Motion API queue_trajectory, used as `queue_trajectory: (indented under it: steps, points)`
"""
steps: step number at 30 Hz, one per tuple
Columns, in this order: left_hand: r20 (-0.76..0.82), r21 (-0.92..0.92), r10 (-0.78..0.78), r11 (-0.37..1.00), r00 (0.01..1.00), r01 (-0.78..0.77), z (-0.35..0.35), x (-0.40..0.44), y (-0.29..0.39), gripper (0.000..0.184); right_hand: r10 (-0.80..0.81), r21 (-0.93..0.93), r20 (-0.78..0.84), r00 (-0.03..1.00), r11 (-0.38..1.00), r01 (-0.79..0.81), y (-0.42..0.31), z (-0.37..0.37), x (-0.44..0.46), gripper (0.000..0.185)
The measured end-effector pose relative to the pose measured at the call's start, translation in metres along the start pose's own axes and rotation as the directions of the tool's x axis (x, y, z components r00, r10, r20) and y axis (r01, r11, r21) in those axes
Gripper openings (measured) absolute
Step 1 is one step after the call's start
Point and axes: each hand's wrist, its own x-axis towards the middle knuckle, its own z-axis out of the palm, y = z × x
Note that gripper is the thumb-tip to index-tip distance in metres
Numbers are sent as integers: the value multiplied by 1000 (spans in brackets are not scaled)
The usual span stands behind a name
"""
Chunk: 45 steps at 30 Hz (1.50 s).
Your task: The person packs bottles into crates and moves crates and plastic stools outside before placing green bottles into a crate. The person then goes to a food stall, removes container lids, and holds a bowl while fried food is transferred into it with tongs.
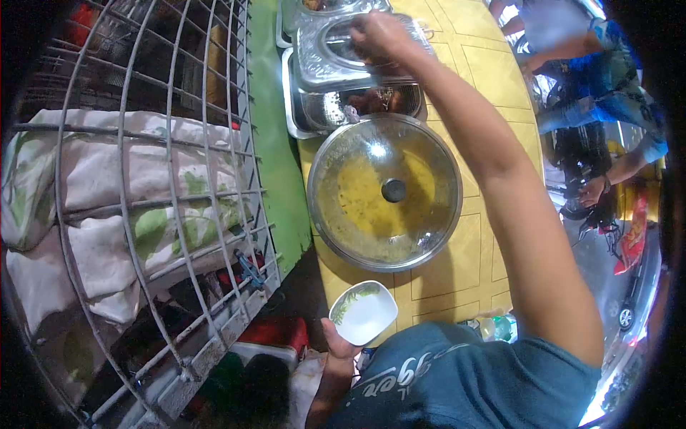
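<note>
My left hand holds a small white bowl with a green leaf pattern; the bowl looks empty. My right hand is stretched far forward, over the clear-covered metal tray, its fingers bent; what they grip, if anything, is too small to make out. Between my hands stands a large round pot of yellow food under a glass lid with a black knob. Just beyond it, a metal tray holds dark brown food pieces.
A yellow cloth covers the table. At the left stands a metal wire grille with a white and green cloth behind it. A person in blue is at the right, near a car.
</note>
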Motion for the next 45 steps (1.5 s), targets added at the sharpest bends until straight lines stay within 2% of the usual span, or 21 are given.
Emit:
queue_trajectory:
  steps: [2, 4, 6, 8, 10, 11, 12, 14, 16, 19, 22, 23, 24, 28, 32, 34, 36, 39, 42, 43, 45]
  points:
    - [59, -48, -16, 999, 998, 19, 1, 9, -4, 112, -52, 85, -2, 999, 995, 52, 27, -29, 4, 33]
    - [74, -45, -49, 998, 996, 52, 7, 14, -9, 111, 14, 68, 17, 1000, 998, -15, 48, -67, -9, 32]
    - [82, -59, -36, 997, 996, 41, 14, 16, -14, 110, 51, 231, 52, 997, 971, -61, 74, -102, -36, 33]
    - [96, -68, -16, 997, 995, 23, 23, 18, -19, 109, 177, 443, 42, 983, 879, -177, 120, -110, -75, 42]
    - [40, -63, -1, 998, 999, 4, 32, 18, -26, 107, 262, 351, 46, 964, 899, -261, 143, -129, -128, 38]
    - [6, -65, 17, 998, 1000, -17, 33, 18, -33, 106, 234, 332, -82, 969, 923, -195, 177, -113, -158, 36]
    - [-67, -8, 46, 999, 997, -47, 40, 18, -35, 103, 272, 333, -56, 961, 912, -239, 182, -114, -184, 33]
    - [-101, 46, 71, 997, 992, -66, 46, 17, -43, 102, 256, 282, -148, 955, 937, -207, 199, -101, -230, 29]
    - [-117, 46, 80, 996, 990, -75, 56, 16, -49, 101, 313, 187, -61, 948, 936, -297, 201, -100, -264, 24]
    - [-106, 19, 83, 996, 991, -82, 66, 12, -62, 101, 371, 231, -68, 926, 909, -347, 196, -94, -302, 23]
    - [-65, -20, 108, 994, 992, -110, 77, 7, -73, 99, 378, 228, -35, 925, 904, -361, 204, -71, -326, 24]
    - [-46, -39, 118, 992, 992, -120, 81, 6, -76, 96, 323, 136, -40, 946, 939, -315, 202, -70, -333, 25]
    - [-42, -37, 150, 988, 988, -152, 86, 4, -80, 96, 258, 43, -49, 965, 966, -256, 198, -70, -336, 26]
    - [-162, -49, 217, 973, 963, -227, 85, -1, -99, 87, 327, 144, 0, 945, 935, -324, 198, -46, -343, 29]
    - [-77, -98, 212, 971, 974, -219, 82, -10, -110, 83, 349, 166, -25, 937, 925, -341, 201, -48, -337, 25]
    - [-90, -116, 236, 962, 968, -245, 77, -13, -114, 85, 297, 153, -105, 949, 948, -280, 210, -61, -323, 29]
    - [-94, -142, 223, 962, 970, -234, 76, -17, -115, 85, 344, 193, -143, 928, 930, -314, 203, -87, -295, 24]
    - [-142, -164, 191, 963, 971, -214, 72, -20, -116, 87, 282, 149, -267, 922, 957, -250, 208, -93, -260, 25]
    - [-216, -120, 215, 962, 952, -245, 74, -16, -108, 89, 337, 211, -305, 891, 936, -282, 194, -103, -240, 26]
    - [-275, -4, 222, 973, 935, -232, 82, -17, -102, 91, 337, 194, -301, 892, 938, -288, 190, -103, -240, 25]
    - [-269, 60, 217, 976, 938, -208, 78, -14, -97, 92, 357, 210, -284, 890, 929, -306, 189, -97, -244, 26]
